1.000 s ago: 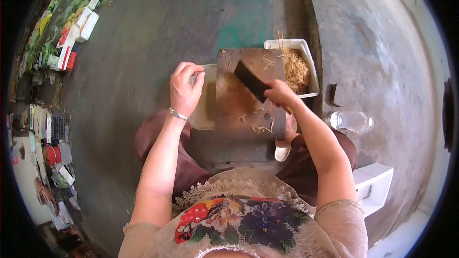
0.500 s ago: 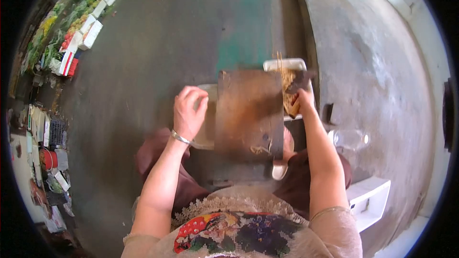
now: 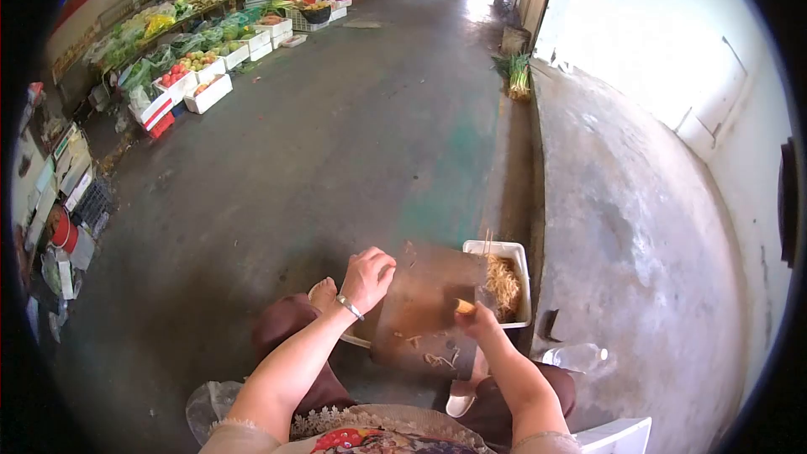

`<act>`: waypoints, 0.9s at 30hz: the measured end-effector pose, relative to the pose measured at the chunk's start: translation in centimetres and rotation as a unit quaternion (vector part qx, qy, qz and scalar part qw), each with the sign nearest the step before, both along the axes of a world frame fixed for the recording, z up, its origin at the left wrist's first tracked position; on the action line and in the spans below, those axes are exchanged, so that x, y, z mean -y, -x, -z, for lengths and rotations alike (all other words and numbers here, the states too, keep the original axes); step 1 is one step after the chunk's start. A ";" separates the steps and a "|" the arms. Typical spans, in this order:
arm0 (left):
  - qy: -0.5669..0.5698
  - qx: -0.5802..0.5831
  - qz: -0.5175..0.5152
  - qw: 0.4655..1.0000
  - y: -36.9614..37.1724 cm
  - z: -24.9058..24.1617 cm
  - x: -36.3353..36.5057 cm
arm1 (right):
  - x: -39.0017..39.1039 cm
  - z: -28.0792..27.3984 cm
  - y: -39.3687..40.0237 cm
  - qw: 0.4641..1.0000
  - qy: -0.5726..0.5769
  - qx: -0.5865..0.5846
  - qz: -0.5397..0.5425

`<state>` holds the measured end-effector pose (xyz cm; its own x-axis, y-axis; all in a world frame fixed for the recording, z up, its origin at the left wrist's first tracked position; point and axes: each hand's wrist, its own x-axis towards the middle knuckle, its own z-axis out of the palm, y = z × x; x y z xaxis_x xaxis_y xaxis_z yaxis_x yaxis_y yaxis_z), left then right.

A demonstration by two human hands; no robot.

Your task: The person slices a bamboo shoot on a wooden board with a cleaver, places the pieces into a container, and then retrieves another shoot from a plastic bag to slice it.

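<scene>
A dark wooden board [image 3: 420, 294] lies in front of me, across my knees. My right hand [image 3: 479, 322] is closed around the light wooden handle [image 3: 464, 307] of a cleaver over the board's right side. Its dark blade blends with the board and is hard to make out. My left hand [image 3: 368, 277], a silver bangle at its wrist, hovers by the board's left edge with fingers curled in and nothing visible in them. Pale shreds [image 3: 439, 360] lie at the board's near edge. Beyond the board's right side, a white tub [image 3: 523, 286] holds a heap of tan shreds [image 3: 503, 287].
A clear plastic bottle [image 3: 576, 357] lies to the right, near a white foam box [image 3: 618, 437]. Part of another container [image 3: 356, 338] shows under the board's left edge. Vegetable crates [image 3: 208, 94] line the far left. Green onions [image 3: 518, 80] lie by the raised concrete ledge [image 3: 605, 202].
My view has tilted up, showing more of the passage. My right hand has brought the cleaver from above the white tub to over the board. My left hand stays near the board's left edge.
</scene>
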<state>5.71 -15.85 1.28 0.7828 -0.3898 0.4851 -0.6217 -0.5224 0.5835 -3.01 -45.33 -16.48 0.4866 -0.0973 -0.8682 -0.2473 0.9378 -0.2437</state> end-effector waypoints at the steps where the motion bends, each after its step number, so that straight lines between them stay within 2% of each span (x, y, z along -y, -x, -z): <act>1: -0.003 -0.001 0.001 1.000 0.0 0.1 0.2 | -0.6 -0.4 0.2 0.999 0.012 0.014 -0.028; 7: 0.010 -0.001 -0.011 1.000 -0.4 0.7 -0.1 | -5.9 -4.5 3.0 0.989 0.045 0.051 -0.133; 9: 0.015 -0.001 -0.015 1.000 -0.7 1.2 -0.5 | -7.8 -6.4 4.2 0.987 0.060 0.065 -0.138; 11: 0.024 -0.036 -0.025 0.999 -1.0 2.0 -0.8 | -8.8 -8.1 5.0 0.960 0.143 0.055 -0.236; 13: 0.027 -0.031 -0.033 0.999 -0.7 2.0 -1.4 | -9.5 -8.3 5.4 0.968 0.122 0.071 -0.206; 15: 0.031 -0.022 -0.046 0.998 -0.6 1.2 -2.3 | -9.2 -7.2 5.2 0.914 0.257 0.098 -0.298; 17: 0.049 -0.001 -0.058 0.997 0.3 -0.9 -4.0 | -8.5 -7.7 4.9 0.906 0.270 0.110 -0.306; 18: 0.050 0.038 -0.076 0.995 0.5 -2.3 -5.1 | -8.0 -7.7 5.1 0.900 0.283 0.120 -0.310; 19: 0.076 0.060 -0.085 0.992 0.6 -3.4 -6.6 | -7.0 -7.3 5.1 0.918 0.228 0.100 -0.309; 20: 0.102 0.105 -0.106 0.983 1.0 -4.6 -8.1 | -6.4 -6.4 5.3 0.917 0.225 0.102 -0.312; 22: 0.124 0.094 -0.159 0.975 1.9 -4.7 -12.5 | -6.1 -5.4 5.7 0.916 0.220 0.103 -0.320; 23: 0.104 0.112 -0.189 0.970 2.2 -3.6 -15.3 | -6.2 -5.3 5.9 0.917 0.227 0.092 -0.315; 24: 0.116 0.068 -0.211 0.968 3.5 -2.9 -17.7 | -6.3 -5.1 6.2 0.917 0.235 0.080 -0.311; 26: 0.024 0.016 -0.279 0.960 6.7 1.0 -23.2 | -6.6 -5.0 6.2 0.910 0.240 0.085 -0.327; 27: -0.038 -0.046 -0.307 0.950 8.9 3.5 -25.9 | -6.8 -4.8 6.2 0.904 0.247 0.091 -0.338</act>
